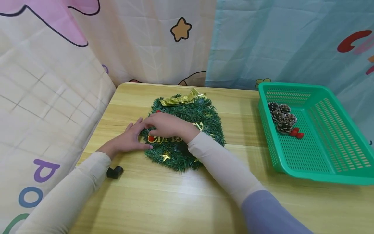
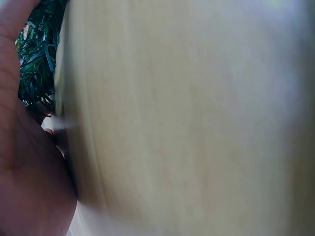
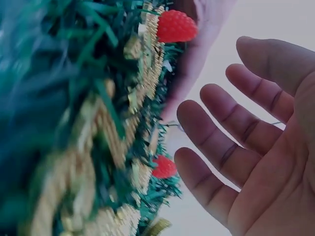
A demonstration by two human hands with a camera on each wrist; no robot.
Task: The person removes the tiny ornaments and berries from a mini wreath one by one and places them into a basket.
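Observation:
A round green tinsel Christmas wreath [image 1: 190, 113] lies on the wooden table, with gold lettering [image 1: 172, 139], gold stars [image 1: 166, 156] and a gold ribbon [image 1: 179, 99] at its far edge. My left hand [image 1: 128, 138] is at the wreath's left edge, thumb and fingers spread apart. Over the wreath's left part reaches my right hand [image 1: 166, 125], its fingers gently bent. In the right wrist view these fingers [image 3: 216, 128] hold nothing and point towards two red berries [image 3: 175, 27] on the wreath. Part of the lettering is hidden beneath the right arm.
On the right stands a green plastic basket [image 1: 270, 146] containing several pine cones [image 1: 283, 117] and some red berries [image 1: 296, 133]. A small black object [image 1: 115, 172] is beside my left wrist. Printed curtains [image 1: 140, 39] hang behind the table [image 1: 152, 201] and on its left.

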